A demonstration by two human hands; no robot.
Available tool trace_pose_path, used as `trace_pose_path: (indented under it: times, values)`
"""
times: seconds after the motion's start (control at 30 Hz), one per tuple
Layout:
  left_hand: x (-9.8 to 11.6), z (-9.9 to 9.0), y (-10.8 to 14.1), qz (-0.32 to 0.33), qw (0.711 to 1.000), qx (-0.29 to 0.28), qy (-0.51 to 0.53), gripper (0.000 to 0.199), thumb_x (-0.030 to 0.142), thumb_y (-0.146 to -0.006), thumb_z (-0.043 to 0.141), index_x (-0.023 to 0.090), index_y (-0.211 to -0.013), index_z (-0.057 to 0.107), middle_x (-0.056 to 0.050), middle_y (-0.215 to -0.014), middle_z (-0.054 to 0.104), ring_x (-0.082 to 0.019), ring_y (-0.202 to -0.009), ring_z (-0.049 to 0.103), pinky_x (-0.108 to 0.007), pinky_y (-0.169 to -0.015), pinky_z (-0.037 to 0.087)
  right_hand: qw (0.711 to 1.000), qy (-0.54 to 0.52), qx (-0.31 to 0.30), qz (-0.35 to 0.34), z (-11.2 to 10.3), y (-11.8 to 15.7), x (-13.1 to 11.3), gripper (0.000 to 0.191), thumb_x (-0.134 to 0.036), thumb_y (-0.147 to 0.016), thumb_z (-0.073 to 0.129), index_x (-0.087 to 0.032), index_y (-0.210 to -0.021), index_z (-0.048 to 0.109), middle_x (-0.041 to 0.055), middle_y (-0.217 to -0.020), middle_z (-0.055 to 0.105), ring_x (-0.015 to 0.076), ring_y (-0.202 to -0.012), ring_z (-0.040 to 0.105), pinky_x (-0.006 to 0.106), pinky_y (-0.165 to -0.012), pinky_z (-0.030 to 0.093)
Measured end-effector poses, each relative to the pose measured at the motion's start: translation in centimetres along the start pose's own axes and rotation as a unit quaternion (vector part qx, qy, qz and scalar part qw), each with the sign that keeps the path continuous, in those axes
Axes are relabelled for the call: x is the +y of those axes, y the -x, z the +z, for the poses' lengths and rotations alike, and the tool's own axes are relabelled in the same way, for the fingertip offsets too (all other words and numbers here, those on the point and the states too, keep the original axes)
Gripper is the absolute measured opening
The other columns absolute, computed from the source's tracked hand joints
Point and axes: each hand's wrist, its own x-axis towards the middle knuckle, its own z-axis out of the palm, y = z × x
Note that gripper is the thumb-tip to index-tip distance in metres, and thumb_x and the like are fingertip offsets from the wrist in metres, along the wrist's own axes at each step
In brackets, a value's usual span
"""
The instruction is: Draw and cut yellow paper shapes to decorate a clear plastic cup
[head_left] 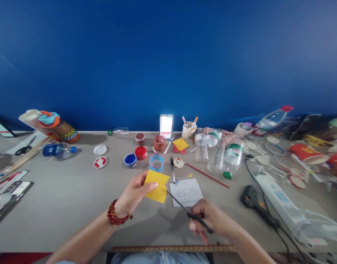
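My left hand [137,190], with a red bead bracelet [115,214] at the wrist, pinches a yellow paper square [156,183] between thumb and fingers. The paper has a cut in its right edge. My right hand [207,222] is closed on the black handles of scissors [182,205], whose tips reach the paper's right edge. Beneath the scissors a white sheet [188,190] with faint marks lies on the table. A small yellow scrap [190,175] is just above that sheet, and a pen [173,170] touches its upper left.
Open paint jars [130,160], a blue-rimmed cup [156,163] and a lit phone [166,126] stand beyond my hands. Toward the right are a red brush [208,176], plastic bottles [233,156], a glue gun [258,209] and a power strip [281,205]. More scissors [25,148] lie far left.
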Motion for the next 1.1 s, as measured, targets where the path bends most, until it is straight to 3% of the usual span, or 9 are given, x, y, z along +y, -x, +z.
trace_pose_path:
  times: [0.23,0.53,0.8,1.1]
  values:
    - [0.0,0.2,-0.1,-0.001,1.000,0.018,0.003,0.040,0.035,-0.073,0.075,0.013,-0.106,0.067,-0.009,-0.088,0.075,-0.023,-0.077,0.071,-0.030,-0.070,0.055,1.000,0.009,0.008,-0.003,0.0,0.1,-0.5,0.052,-0.058,-0.070,0.072,-0.015,-0.048,0.055,-0.0022,-0.041,0.054,0.0067,-0.032,0.041,0.017,-0.037,0.025]
    - [0.1,0.1,0.0,0.001,1.000,0.009,-0.005,0.037,0.034,-0.075,0.073,0.013,-0.106,0.066,-0.010,-0.088,0.075,-0.024,-0.078,0.072,-0.030,-0.070,0.055,1.000,0.024,0.020,-0.005,-0.2,-0.2,0.8,0.052,-0.057,-0.070,0.072,-0.016,-0.047,0.050,-0.0022,-0.042,0.054,0.0085,-0.036,0.048,0.017,-0.036,0.025]
    - [0.6,0.4,0.1,-0.001,1.000,-0.005,0.003,0.035,0.033,-0.077,0.072,0.013,-0.106,0.067,-0.010,-0.087,0.076,-0.025,-0.079,0.072,-0.030,-0.070,0.056,0.998,0.038,0.041,-0.006,-0.2,0.1,-0.4,0.060,-0.059,-0.065,0.075,-0.018,-0.041,0.039,-0.0024,-0.040,0.049,0.0089,-0.035,0.047,0.018,-0.035,0.025]
    - [0.1,-0.1,0.0,-0.002,1.000,-0.019,-0.008,0.036,0.034,-0.079,0.070,0.013,-0.108,0.064,-0.010,-0.090,0.075,-0.025,-0.081,0.072,-0.032,-0.073,0.056,0.998,0.058,0.036,0.008,-0.5,0.1,-0.5,0.060,-0.065,-0.061,0.074,-0.018,-0.043,0.041,-0.0024,-0.040,0.048,0.0086,-0.036,0.046,0.017,-0.036,0.026]
